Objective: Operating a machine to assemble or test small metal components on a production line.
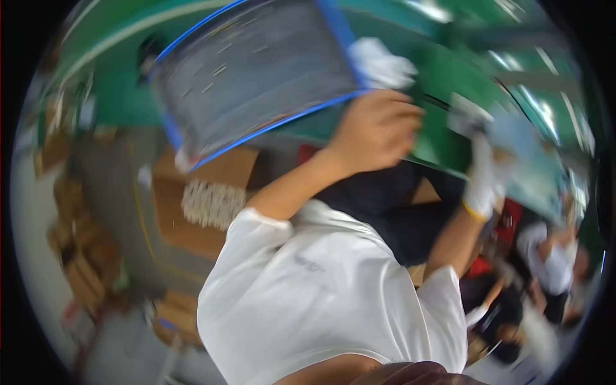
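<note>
My bare left hand [380, 131] is raised over the green table [443, 138], just beside the near right corner of a grey mat with a blue border [256, 70]. Its fingers curl together, and what they hold, if anything, is hidden. A crumpled white cloth or bag [383, 63] lies just beyond it. My right hand [486, 173] wears a white glove with a yellow cuff and is smeared by motion. Next to it are a pale blue, see-through-looking piece [520, 157] and a blurred grey-white thing [467, 115]. Several small thin pieces [220, 68] lie on the mat.
Left of me, an open cardboard box [192, 234] holds many small pale pieces [213, 204]. More cardboard boxes [83, 269] stand along the far left floor. Other people in white tops [552, 256] sit close by on the right.
</note>
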{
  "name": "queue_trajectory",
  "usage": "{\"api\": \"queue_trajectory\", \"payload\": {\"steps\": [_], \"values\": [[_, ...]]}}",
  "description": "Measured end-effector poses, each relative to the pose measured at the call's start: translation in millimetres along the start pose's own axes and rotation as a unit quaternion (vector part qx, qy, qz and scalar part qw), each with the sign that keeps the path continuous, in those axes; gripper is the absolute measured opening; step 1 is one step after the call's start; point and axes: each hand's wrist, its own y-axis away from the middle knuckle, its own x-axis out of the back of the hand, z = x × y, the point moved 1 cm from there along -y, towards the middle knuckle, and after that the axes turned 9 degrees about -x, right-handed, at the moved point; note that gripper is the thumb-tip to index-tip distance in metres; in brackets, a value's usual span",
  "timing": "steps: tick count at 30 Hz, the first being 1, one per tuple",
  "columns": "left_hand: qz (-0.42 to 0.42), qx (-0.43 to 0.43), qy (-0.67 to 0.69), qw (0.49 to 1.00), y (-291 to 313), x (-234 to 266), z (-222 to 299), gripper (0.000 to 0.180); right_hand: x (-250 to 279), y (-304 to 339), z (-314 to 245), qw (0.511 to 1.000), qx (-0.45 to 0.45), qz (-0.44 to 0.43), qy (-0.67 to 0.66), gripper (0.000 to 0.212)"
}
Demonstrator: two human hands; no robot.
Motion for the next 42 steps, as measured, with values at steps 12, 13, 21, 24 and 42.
{"api": "queue_trajectory", "payload": {"steps": [12, 13, 21, 24, 42], "values": [[-0.043, 0.001, -0.088, 0.995, -4, -3, 9, 0.014, 82, -66, 37, 0.95, 0.151, 0.158, -0.222, 0.069], [-0.039, 0.006, -0.09, 0.995, -5, -5, 10, 0.014, 95, -85, 43, 0.951, 0.101, 0.189, -0.221, 0.064], [-0.037, -0.001, -0.117, 0.992, -3, -7, 11, 0.009, 84, -269, 147, 0.959, -0.071, 0.208, -0.179, 0.059], [-0.036, -0.002, -0.113, 0.993, -3, -8, 12, 0.01, 66, -282, 166, 0.965, -0.095, 0.195, -0.15, 0.06], [0.015, 0.381, 0.445, 0.81, 82, -101, 151, 0.066, 43, 197, 73, 0.782, -0.217, -0.286, -0.509, 0.057]]}}
